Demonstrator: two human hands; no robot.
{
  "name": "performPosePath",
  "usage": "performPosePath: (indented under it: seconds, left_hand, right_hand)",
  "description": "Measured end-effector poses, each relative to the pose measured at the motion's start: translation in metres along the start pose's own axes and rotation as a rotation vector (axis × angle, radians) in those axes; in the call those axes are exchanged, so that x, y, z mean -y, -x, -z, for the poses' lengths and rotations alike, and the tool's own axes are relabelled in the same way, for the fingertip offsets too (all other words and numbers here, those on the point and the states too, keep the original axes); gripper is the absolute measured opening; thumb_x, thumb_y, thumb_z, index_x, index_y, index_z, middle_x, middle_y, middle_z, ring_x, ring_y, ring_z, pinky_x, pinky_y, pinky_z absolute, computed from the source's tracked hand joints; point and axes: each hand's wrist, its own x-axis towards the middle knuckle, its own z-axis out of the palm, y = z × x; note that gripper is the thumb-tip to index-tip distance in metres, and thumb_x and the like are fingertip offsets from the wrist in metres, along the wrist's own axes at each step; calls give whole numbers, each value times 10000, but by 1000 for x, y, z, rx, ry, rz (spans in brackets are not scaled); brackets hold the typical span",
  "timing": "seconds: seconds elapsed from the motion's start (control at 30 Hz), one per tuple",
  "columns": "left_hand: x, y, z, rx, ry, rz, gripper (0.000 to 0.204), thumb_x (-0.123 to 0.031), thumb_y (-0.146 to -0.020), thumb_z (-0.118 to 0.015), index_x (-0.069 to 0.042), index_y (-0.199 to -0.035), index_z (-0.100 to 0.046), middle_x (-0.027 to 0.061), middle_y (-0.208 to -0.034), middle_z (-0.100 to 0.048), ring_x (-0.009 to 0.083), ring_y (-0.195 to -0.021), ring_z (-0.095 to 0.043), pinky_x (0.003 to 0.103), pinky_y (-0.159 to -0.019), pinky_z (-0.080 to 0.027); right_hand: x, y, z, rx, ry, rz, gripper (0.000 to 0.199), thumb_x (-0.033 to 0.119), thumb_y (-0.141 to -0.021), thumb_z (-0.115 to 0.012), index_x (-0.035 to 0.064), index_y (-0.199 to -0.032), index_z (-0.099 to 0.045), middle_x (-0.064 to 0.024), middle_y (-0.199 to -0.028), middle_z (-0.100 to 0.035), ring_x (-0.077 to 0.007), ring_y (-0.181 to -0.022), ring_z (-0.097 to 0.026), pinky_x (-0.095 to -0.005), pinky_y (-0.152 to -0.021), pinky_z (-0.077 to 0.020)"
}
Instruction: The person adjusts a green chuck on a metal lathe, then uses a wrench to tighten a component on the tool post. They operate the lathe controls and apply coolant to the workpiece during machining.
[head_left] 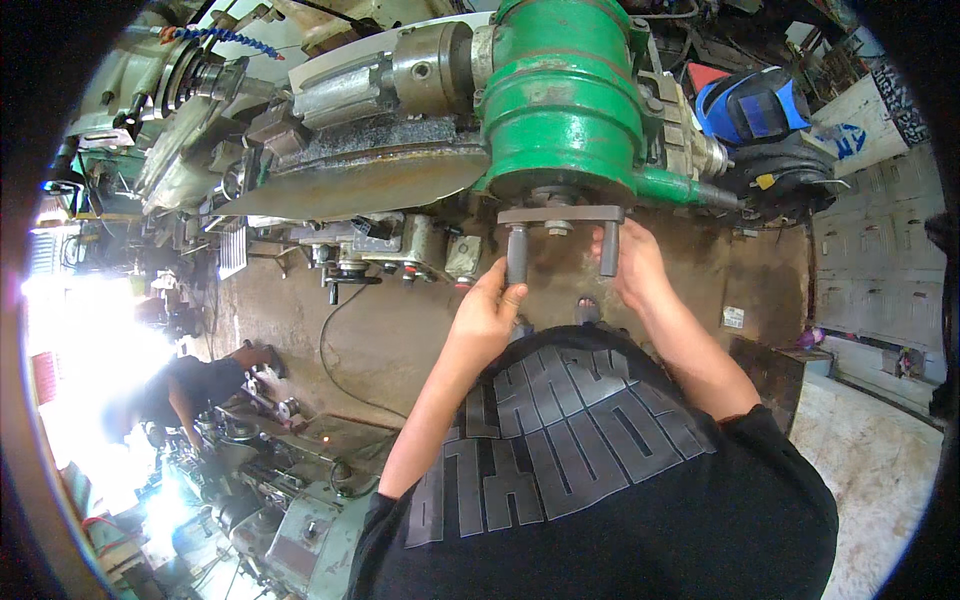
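1. L hand [487, 315] closed round L peg [517, 257], fingers & thumb wrapped on its lower part.
2. R hand [640, 265] loosely spread just beside R peg [609, 250], fingertips partly hidden behind it; can't tell if it's touching.
3. Both pegs hang from ends of a flat grey crossbar [575, 214], which sits below the round end of a green housing [565, 110], approx. centre top of view, w/ a hex nut [558, 230] near the bar's mid.
4. L of housing: metal chuck [433, 68], & below that a curved metal sheet [370, 185].
5. R of housing: tapered green arm [685, 187]; blue/blk welding helmet [755, 105] up near top R.
6. Brown floor [275, 310] below, w/ thin dark cable [325, 350] across it.
7. Another person [205, 385] far L, bent nr machines; bkgd there v. bright, details washed out.
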Motion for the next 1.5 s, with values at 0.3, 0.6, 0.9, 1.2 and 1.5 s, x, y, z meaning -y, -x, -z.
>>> performPosePath:
  seconds: [0.3,0.6,0.9,1.2,1.5]
  left_hand:
    - [9,-4,1,16,-37,-48,527,-263,-1020,-609,45,-1430,-486,299,-1274,-626,446,-1211,-597,477,-1005,-482]
    - [7,-4,8,15,-27,-119,498,-262,-1016,-612,53,-1387,-503,281,-1192,-657,442,-1148,-624,484,-956,-500]
    - [11,-5,7,-15,-64,-161,482,-278,-1011,-622,45,-1354,-524,271,-1168,-665,444,-1135,-623,501,-941,-495]
    - [8,-4,12,-25,-54,-190,450,-235,-1004,-635,76,-1314,-538,303,-1091,-669,460,-1075,-647,484,-897,-503]
    - [11,-3,13,-15,-60,-184,519,-270,-1004,-638,73,-1373,-517,297,-1175,-659,450,-1149,-621,478,-961,-499]
  right_hand:
    - [46,32,-9,-109,141,103,429,418,-1093,-465,36,-1170,-646,-38,-967,-678,-142,-842,-593,-302,-756,-458]
    - [76,52,-47,-170,895,494,365,304,-1073,-542,10,-1176,-731,-77,-1088,-739,-157,-977,-655,-305,-864,-496]
    - [80,57,-100,-134,1281,839,221,117,-990,-609,-15,-1134,-712,-190,-1074,-734,-320,-1002,-709,-378,-903,-542]
    - [82,49,-115,-335,1467,913,220,279,-924,-745,65,-878,-737,-108,-779,-725,-290,-734,-713,-406,-679,-549]
    - [79,43,-113,-389,1472,883,227,300,-920,-751,85,-847,-739,-107,-743,-714,-289,-690,-709,-404,-643,-544]
